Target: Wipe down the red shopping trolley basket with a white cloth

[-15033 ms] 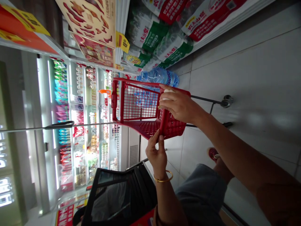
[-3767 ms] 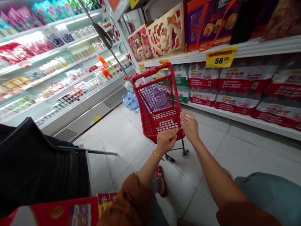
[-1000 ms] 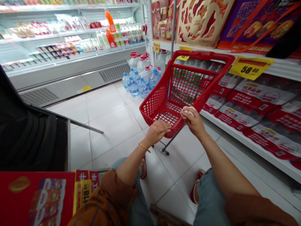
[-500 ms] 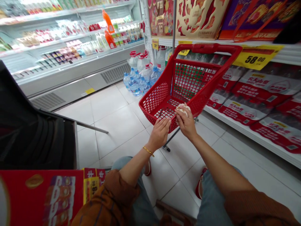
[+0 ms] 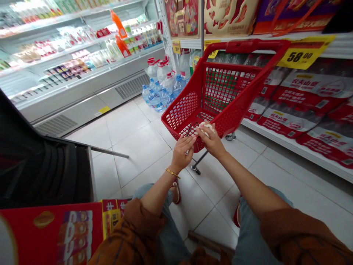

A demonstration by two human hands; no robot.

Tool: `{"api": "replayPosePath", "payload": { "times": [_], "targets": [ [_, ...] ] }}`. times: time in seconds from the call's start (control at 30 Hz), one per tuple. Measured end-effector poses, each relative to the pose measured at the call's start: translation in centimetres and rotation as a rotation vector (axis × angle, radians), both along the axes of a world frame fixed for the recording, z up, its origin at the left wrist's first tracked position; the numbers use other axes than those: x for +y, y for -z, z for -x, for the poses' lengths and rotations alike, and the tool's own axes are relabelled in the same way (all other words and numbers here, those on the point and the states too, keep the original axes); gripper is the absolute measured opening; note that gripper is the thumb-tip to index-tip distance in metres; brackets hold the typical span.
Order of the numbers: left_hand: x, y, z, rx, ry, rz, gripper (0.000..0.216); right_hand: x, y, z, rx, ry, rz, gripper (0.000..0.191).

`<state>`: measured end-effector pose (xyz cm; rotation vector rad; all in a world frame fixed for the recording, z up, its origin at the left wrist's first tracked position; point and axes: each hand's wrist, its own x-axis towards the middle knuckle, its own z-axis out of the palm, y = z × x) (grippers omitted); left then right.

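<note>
The red plastic shopping cart (image 5: 233, 112) stands in front of me, its lattice basket tilted toward my hands. My right hand (image 5: 213, 143) is closed on a crumpled whitish cloth (image 5: 206, 127) and presses it against the near rim of the basket. Just left of it, my left hand (image 5: 182, 151) is closed over the same rim, fingers together on top and thumb below. A gold bracelet (image 5: 173, 173) circles my left wrist. The palms of both hands are hidden.
A lit dairy cooler (image 5: 82, 99) runs along the far left. Blue-capped water bottles (image 5: 160, 95) stand on the tiled floor (image 5: 138, 134). Shelves of red bottle packs (image 5: 289, 119) line the right. A black chair-like object (image 5: 49, 165) and a red box (image 5: 52, 232) are at my left.
My right hand and the cloth have slid left along the rim, closer to my left hand. My left hand has shifted slightly left. The camera view has tilted a little.
</note>
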<state>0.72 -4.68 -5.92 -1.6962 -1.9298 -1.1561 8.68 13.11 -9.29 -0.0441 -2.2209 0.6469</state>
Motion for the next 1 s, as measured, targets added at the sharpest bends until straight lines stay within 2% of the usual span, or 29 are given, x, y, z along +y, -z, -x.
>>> {"api": "replayPosePath", "payload": {
  "times": [0.1,0.27,0.37,0.53,0.63,0.83,1.0],
  "targets": [
    [0.3,0.0,-0.1,0.005,-0.01,-0.034,0.038,1.3,-0.1,-0.1,0.012,0.088,-0.073,0.039],
    [0.6,0.0,-0.4,0.035,-0.011,-0.043,0.034,2.8,-0.2,-0.5,0.052,0.052,-0.189,0.04],
    [0.8,0.1,-0.4,0.037,-0.022,-0.026,0.034,3.5,-0.5,-0.6,0.028,0.056,-0.164,0.04],
    [0.9,0.3,-0.3,0.067,-0.027,-0.028,0.037,5.2,-0.9,-0.7,0.025,0.166,-0.093,0.035],
    [1.0,0.4,-0.2,0.075,-0.032,-0.04,0.037,5.7,-1.0,-0.8,0.034,0.182,-0.094,0.033],
    [1.2,0.5,-0.2,0.075,-0.014,-0.061,0.038,5.4,-0.9,-0.9,0.106,0.178,-0.13,0.036],
    [1.1,0.6,-0.3,0.082,0.01,-0.064,0.041,2.5,-1.7,-2.1,0.076,0.116,-0.145,0.039]
  ]
}}
